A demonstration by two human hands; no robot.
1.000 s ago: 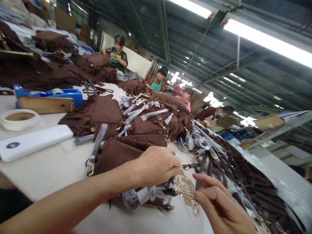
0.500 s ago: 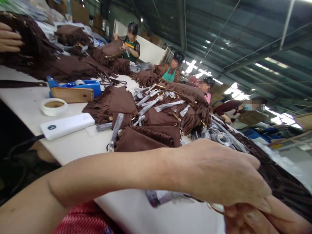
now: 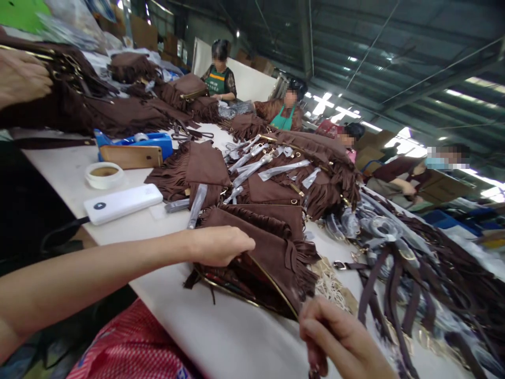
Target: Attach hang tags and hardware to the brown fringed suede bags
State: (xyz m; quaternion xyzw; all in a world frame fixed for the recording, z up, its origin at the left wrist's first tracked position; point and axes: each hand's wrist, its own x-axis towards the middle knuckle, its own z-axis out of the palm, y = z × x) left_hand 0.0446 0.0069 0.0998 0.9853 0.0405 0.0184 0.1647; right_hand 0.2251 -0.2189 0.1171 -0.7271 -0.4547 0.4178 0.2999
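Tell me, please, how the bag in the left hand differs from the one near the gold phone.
The held bag gapes open; the other bag shows no opening. The left hand grips the held bag; no hand touches the other bag. Both are brown and fringed.

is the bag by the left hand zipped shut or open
The brown bag is open: its gold zipper edges stand apart beside the left hand, with the dark lining showing between them.

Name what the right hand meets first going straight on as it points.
The right hand would likely first meet the open brown bag at its zipper end; whether they touch is unclear.
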